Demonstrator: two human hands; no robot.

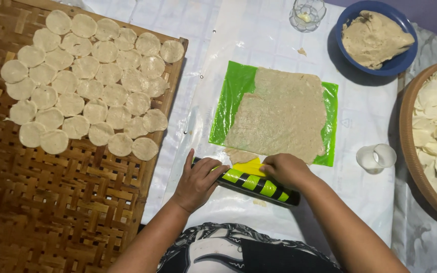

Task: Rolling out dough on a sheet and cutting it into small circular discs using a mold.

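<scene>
A white-covered tabletop (259,30) carries a green sheet (236,88) spread with thin dough (279,116). Just below the sheet, the left hand (198,182) and right hand (285,169) each grip the striped roller (256,184); even pressure on both ends would probably keep the dough level.

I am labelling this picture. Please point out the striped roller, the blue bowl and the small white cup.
striped roller (259,185), head view, middle of its striped body.
blue bowl (401,63), head view, its right rim.
small white cup (377,157), head view, its side wall.
</scene>
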